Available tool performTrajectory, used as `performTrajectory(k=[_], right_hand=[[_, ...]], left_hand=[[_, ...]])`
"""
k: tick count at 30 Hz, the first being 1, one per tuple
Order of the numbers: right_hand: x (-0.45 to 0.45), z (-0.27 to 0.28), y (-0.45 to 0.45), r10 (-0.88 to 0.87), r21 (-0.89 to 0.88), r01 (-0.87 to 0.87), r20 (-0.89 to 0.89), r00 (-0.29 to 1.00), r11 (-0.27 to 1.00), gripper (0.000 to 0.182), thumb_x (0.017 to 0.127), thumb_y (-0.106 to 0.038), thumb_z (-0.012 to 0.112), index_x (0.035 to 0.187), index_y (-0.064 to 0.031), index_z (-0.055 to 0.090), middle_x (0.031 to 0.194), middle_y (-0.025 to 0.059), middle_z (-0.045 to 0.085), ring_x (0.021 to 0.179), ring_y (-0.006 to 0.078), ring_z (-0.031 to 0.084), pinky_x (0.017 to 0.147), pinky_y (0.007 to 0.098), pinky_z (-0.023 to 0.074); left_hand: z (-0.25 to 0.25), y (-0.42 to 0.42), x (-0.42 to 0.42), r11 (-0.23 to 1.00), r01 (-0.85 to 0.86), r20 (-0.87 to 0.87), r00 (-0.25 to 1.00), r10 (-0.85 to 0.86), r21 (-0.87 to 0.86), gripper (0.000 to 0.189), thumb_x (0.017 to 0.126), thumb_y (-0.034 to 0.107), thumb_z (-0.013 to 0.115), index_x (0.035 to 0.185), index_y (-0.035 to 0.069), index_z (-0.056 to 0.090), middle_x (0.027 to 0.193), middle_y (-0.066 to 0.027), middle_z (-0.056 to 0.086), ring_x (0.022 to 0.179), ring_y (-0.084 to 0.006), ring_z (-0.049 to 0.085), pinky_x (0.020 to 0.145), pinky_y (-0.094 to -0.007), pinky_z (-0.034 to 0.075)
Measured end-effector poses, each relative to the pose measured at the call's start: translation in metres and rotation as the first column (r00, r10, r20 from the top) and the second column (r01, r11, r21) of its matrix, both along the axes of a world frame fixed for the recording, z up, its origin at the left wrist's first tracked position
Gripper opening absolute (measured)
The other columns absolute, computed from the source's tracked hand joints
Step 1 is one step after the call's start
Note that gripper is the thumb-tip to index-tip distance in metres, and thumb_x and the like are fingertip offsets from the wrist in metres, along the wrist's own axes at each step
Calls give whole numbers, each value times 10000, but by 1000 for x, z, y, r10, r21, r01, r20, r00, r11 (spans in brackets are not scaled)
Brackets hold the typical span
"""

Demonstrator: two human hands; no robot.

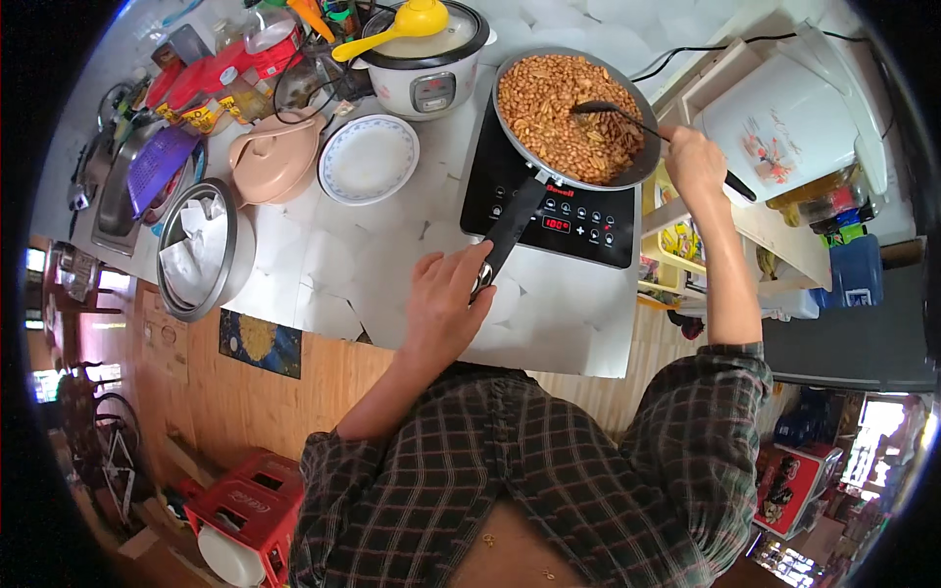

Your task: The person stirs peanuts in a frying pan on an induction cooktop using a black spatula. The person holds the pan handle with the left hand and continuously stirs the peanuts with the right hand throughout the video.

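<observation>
A dark frying pan (653, 158) full of glossy brown peanuts (548, 103) stands on a black induction cooktop (478, 191) with a lit red display. My left hand (448, 301) grips the end of the pan's black handle (514, 219). My right hand (693, 163), at the pan's right rim, is closed around the dark handle of a black cooking spoon (599, 107). The spoon's head rests among the peanuts, right of the pan's middle; part of its handle is hidden by my fingers.
Left of the cooktop are a rice cooker (423, 81) with a yellow ladle (401, 31) on its lid, a blue-rimmed white plate (369, 160), a pinkish lidded bowl (276, 158) and a metal pot (239, 257) holding white paper. A shelf (786, 250) with a white container (779, 125) stands at right.
</observation>
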State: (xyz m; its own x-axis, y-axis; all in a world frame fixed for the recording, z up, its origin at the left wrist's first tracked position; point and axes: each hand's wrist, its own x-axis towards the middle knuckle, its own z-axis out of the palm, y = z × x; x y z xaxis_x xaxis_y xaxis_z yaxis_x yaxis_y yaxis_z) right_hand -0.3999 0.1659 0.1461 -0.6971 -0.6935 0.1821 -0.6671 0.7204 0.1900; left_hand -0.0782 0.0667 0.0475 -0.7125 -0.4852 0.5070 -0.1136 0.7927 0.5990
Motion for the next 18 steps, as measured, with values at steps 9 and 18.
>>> performTrajectory(k=[9, 18], right_hand=[[-30, -8, -29, 45, 1, -45, -109, 993, 999, 254, 825, -83, 490, 997, -157, 662, 886, 158, 676, 822, 345, 663, 712, 431, 536], [4, -14, 15, 81, -19, -80, 82, 993, 997, 350, 782, -51, 521, 1080, -161, 668, 939, 208, 652, 859, 350, 643, 780, 441, 507]], left_hand=[[-2, 2, 0, 1000, -6, -23, 1000, 6, 29, 514, 669, 80, 739, 1150, 41, 562, 885, -103, 630, 823, -277, 599, 864, -421, 433], [-5, 2, -1, 999, -18, -52, 998, 20, 30, 520, 658, 71, 744, 1144, 37, 564, 858, -95, 626, 789, -265, 595, 853, -414, 434]])
